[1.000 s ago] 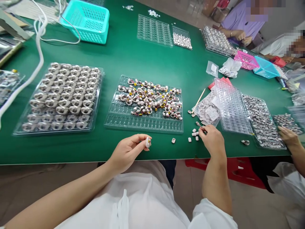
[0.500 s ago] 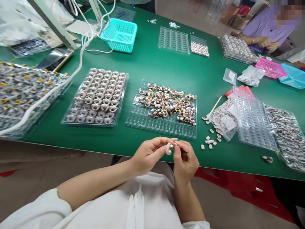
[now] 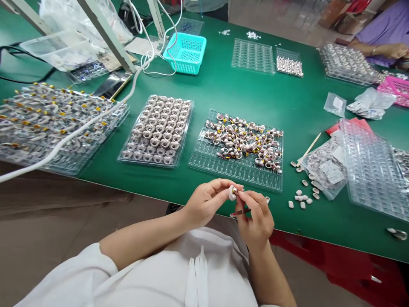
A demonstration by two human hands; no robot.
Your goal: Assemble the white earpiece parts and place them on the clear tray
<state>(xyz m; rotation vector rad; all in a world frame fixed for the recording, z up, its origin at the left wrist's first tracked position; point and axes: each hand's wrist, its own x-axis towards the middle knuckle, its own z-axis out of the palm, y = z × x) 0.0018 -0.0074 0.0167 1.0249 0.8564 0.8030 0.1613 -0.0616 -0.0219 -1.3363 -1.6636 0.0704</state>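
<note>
Over the table's near edge, my left hand [image 3: 206, 200] pinches a small white curved earphone piece [image 3: 232, 193] with a bit of yellow on it. My right hand [image 3: 257, 217] meets it from the other side, thumb and fingertips closed at the piece's right end. A slim dark tool [image 3: 240, 212], perhaps tweezers, lies across the right fingers. What the right fingertips pinch is too small to make out. Beyond both hands, a clear tray [image 3: 207, 164] carries a heap of similar white pieces with yellow bits. One small white cap [image 3: 267, 199] is just beside my right hand.
Left of the heap stands a tray of white shells in rows [image 3: 159, 123]; farther left are stacked filled trays [image 3: 60, 123] and a white cable [image 3: 96, 121]. Loose white caps [image 3: 302, 197], a plastic bag [image 3: 329, 170] and clear trays [image 3: 367, 170] lie right. A turquoise basket [image 3: 185, 53] sits behind.
The view has swung left, so things on the table appear farther right. The dark tool now shows in my right hand. My left hand still holds the earphone piece.
</note>
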